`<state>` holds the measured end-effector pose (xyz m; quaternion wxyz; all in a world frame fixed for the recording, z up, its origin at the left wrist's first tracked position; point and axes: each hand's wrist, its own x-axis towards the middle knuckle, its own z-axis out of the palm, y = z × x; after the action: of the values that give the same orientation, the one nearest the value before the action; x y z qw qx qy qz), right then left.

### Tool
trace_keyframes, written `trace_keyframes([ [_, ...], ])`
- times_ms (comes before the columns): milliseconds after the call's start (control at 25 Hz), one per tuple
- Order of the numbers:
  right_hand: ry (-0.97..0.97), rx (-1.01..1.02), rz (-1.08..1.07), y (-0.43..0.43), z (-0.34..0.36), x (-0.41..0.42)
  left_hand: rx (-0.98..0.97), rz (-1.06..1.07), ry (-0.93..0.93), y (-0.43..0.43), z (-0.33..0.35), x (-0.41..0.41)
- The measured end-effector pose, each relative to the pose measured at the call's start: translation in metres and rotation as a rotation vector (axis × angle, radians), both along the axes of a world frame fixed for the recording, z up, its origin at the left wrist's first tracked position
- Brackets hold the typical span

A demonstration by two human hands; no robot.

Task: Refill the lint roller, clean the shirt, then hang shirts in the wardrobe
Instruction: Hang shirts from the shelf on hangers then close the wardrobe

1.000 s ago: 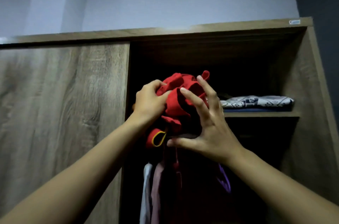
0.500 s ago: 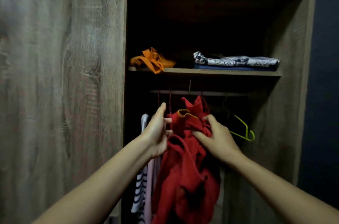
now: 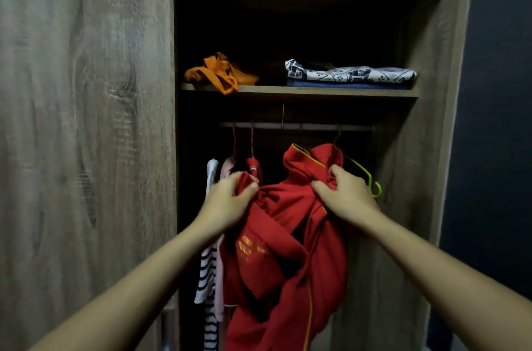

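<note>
On my feed the shirt (image 3: pixel 282 235) was red, bunched and twisted, with thin yellow piping along its collar and down one seam, and a faint yellow print on the front that I could not read. It hung in front of the open wardrobe (image 3: pixel 417 34), below the rail (image 3: pixel 288 126) and towards its right half, with the collar raised just under the rail and the rest drooping out of view at the bottom. I could not tell whether a hanger was inside it. The left hand (image 3: pixel 227 204) gripped a fold at the shirt's left side, fingers curled round the cloth and thumb on top. The right hand (image 3: pixel 348 198) clutched the fabric just under the collar, fingers tucked into it. A green hanger (image 3: pixel 365 175) showed just behind the right hand. Left of the shirt hung a striped top (image 3: pixel 208 278) and a pink garment (image 3: pixel 220 278). On the shelf (image 3: pixel 316 90) above, an orange cloth (image 3: pixel 218 74) lay at the left end, spilling over the front edge, and folded patterned cloth (image 3: pixel 351 74) sat towards the right end. The door (image 3: pixel 86 120) covered the wardrobe's left side.
</note>
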<state>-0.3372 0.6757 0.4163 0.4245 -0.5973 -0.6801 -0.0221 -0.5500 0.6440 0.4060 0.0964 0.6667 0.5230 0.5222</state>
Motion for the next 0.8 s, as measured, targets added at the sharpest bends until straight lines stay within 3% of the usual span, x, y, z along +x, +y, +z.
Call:
trace_keyframes([
  [80,-0.118,-0.052,-0.036,-0.001,0.0,0.014,0.112,0.197,0.146,-0.005,0.017,-0.008],
  [240,-0.333,-0.148,-0.078,0.002,-0.014,0.023,0.24,0.321,0.224,-0.019,0.044,-0.003],
  [280,-0.308,-0.171,-0.038,0.0,-0.016,0.02,0.241,0.31,0.206,-0.02,0.047,0.004],
  [320,-0.217,-0.205,0.062,-0.004,-0.017,0.014,0.209,0.282,0.141,-0.018,0.049,0.009],
  [400,0.009,-0.22,0.387,-0.017,-0.02,-0.004,0.067,0.137,-0.163,-0.007,0.054,0.017],
  [480,0.024,-0.18,0.611,-0.033,-0.029,-0.024,-0.079,-0.029,-0.506,0.003,0.054,0.025],
  [520,-0.018,-0.202,0.644,-0.038,-0.035,-0.031,-0.102,-0.086,-0.581,0.007,0.051,0.028],
  [640,-0.167,-0.177,0.595,-0.029,-0.058,-0.029,-0.03,-0.125,-0.576,0.008,0.046,0.034],
  [800,-0.137,-0.201,0.527,-0.018,-0.066,-0.01,-0.105,-0.118,-0.709,0.019,0.046,0.017],
])
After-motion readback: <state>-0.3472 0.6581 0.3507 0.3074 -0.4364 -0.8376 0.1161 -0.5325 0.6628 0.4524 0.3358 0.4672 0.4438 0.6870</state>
